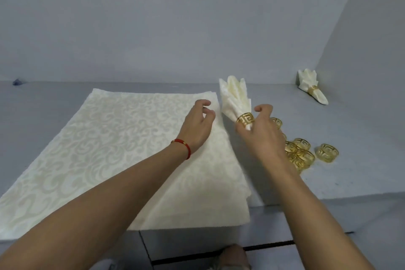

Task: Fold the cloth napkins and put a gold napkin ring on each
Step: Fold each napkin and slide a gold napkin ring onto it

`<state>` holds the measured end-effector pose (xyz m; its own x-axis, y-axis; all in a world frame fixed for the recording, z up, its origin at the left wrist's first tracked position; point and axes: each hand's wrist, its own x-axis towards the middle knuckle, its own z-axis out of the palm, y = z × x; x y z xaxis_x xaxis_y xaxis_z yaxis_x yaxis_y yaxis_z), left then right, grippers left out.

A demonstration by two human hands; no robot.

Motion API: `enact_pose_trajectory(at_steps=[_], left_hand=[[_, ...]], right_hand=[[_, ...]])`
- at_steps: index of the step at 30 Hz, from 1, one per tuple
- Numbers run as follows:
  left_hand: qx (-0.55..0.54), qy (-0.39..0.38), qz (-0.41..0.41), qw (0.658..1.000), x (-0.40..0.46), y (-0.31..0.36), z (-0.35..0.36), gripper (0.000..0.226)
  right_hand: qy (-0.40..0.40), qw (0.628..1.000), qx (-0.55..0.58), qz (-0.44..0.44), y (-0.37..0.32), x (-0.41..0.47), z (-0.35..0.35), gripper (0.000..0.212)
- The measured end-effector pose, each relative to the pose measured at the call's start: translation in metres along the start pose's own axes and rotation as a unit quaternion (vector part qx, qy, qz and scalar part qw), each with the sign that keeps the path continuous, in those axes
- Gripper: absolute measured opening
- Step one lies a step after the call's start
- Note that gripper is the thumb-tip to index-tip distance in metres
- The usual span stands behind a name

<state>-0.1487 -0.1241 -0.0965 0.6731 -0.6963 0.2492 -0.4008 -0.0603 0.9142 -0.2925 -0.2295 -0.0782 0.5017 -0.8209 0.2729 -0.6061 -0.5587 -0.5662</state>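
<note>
Here, just right of centre in the frame, the right hand [260, 131] pinches the narrow end of a fanned napkin [235, 99] at its gold ring [245, 119], while the left hand [198, 125] hovers with loosely curled fingers, holding nothing, over the stack of flat napkins [109, 149] filling the lower left. Loose rings [306, 151] lie clustered right of the hand, and a finished napkin [310, 84] rests at the far right by the wall.

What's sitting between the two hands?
In the head view, the folded napkin with its gold ring lies between the left hand and right hand.
</note>
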Motion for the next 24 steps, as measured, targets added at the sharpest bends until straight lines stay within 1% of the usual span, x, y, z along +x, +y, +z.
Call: enact_pose_trajectory(at_steps=[3, 6, 9, 12, 15, 16, 18, 21, 24], left_hand=[[0.112, -0.056, 0.042, 0.991, 0.035, 0.001, 0.053, 0.035], [0.217, -0.070, 0.072, 0.971, 0.072, -0.007, 0.094, 0.034], [0.329, -0.092, 0.094, 0.935, 0.108, -0.021, 0.128, 0.036], [0.415, -0.101, 0.115, 0.897, 0.128, -0.043, 0.146, 0.041], [0.451, -0.091, 0.117, 0.880, 0.134, -0.064, 0.156, 0.064], [0.452, -0.082, 0.125, 0.879, 0.134, -0.067, 0.158, 0.067], [0.453, -0.072, 0.132, 0.879, 0.135, -0.069, 0.159, 0.067], [0.446, -0.087, 0.118, 0.883, 0.139, -0.065, 0.162, 0.070], [0.443, -0.093, 0.103, 0.885, 0.139, -0.066, 0.162, 0.070]], right_hand=[[0.022, 0.998, -0.015, 0.059, 0.056, 0.049, -0.030, 0.061], [0.047, 0.994, -0.028, 0.098, 0.110, 0.094, -0.051, 0.064], [0.063, 0.988, -0.041, 0.135, 0.161, 0.145, -0.060, 0.066], [0.032, 0.981, -0.050, 0.182, 0.194, 0.189, -0.053, 0.077], [0.003, 0.976, -0.060, 0.211, 0.218, 0.227, -0.034, 0.094], [0.000, 0.974, -0.063, 0.216, 0.222, 0.238, -0.029, 0.095], [0.000, 0.973, -0.062, 0.222, 0.227, 0.260, -0.018, 0.095], [0.022, 0.975, -0.042, 0.219, 0.231, 0.291, -0.008, 0.088], [0.009, 0.974, -0.073, 0.212, 0.232, 0.303, -0.009, 0.094]])
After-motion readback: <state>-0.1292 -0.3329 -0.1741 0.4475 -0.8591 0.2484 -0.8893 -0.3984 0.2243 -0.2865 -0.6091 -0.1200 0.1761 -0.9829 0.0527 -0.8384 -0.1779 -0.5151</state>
